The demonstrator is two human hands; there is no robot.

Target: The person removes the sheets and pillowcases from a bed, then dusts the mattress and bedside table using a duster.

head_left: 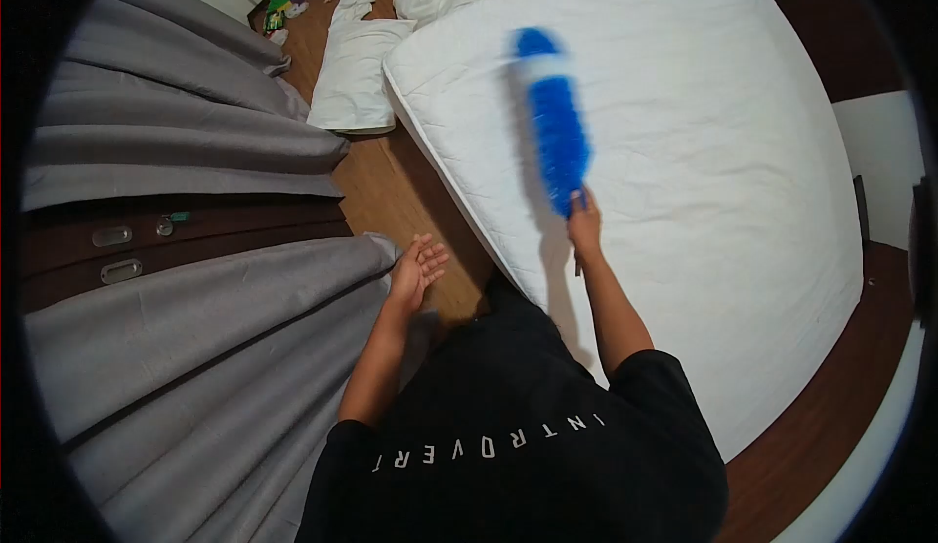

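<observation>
My right hand [584, 223] is closed around the handle of a duster [557, 128] with fluffy blue bristles and a pale band near its far end. The duster points away from me over a bare white mattress [674, 182], casting a shadow on it; its far end is blurred. Whether the bristles touch the mattress I cannot tell. My left hand [420, 268] hangs over the wooden floor beside the mattress edge, fingers apart, holding nothing.
Grey curtains [176, 84] hang on the left before a dark wooden door or panel [215, 235] with metal fittings. A white pillow [360, 74] lies on the floor [391, 177] by the mattress corner. Dark wooden bed frame [831, 387] borders the right. Small green items [278, 11] lie far left.
</observation>
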